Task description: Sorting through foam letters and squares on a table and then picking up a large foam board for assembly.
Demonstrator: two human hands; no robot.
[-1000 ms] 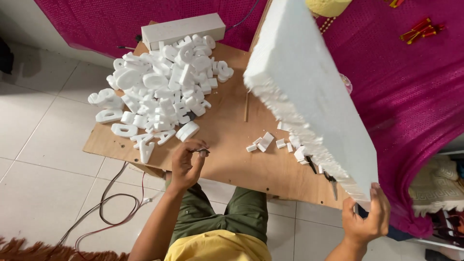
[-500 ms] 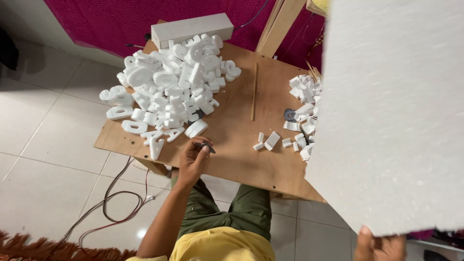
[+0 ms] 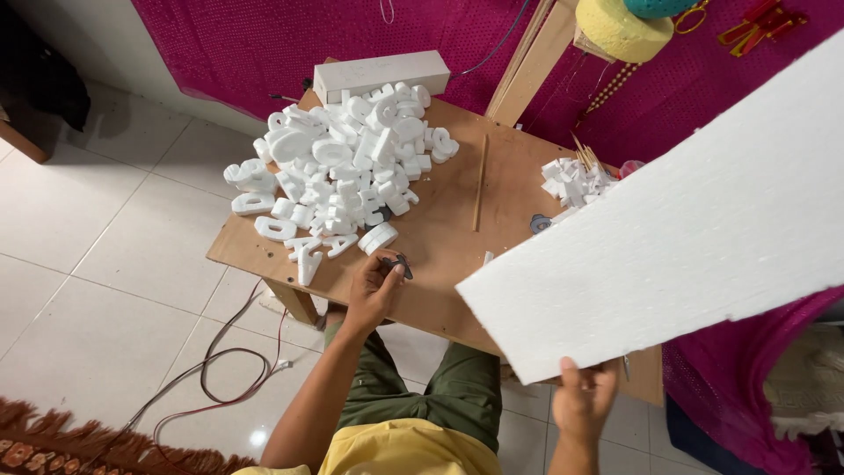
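Head-camera view, left to right: dark cables [image 3: 220, 378] trail across the pale tiled floor [image 3: 105, 264] beside a low brown plywood table [image 3: 440, 237], where a heap of white cut-out foam letters [image 3: 343, 167] lies on the left half, a long white foam block [image 3: 382, 75] behind it against the magenta cloth backdrop [image 3: 264, 35]. My left hand [image 3: 374, 286] rests at the near table edge, just beside the heap, fingers curled narrow round a small dark tool [image 3: 396, 264] whose kind I cannot tell. A thin wooden stick [image 3: 479, 185] lies mid-table; a smaller cluster of white foam offcuts [image 3: 571, 180] sits toward the right. My right hand [image 3: 585, 400] grips the lower edge of a large white rough-edged foam sheet [image 3: 694, 229], which a second ago stood edge-on and has now swung flat and tilted above the table's right side, covering that corner, while the left hand has barely shifted.
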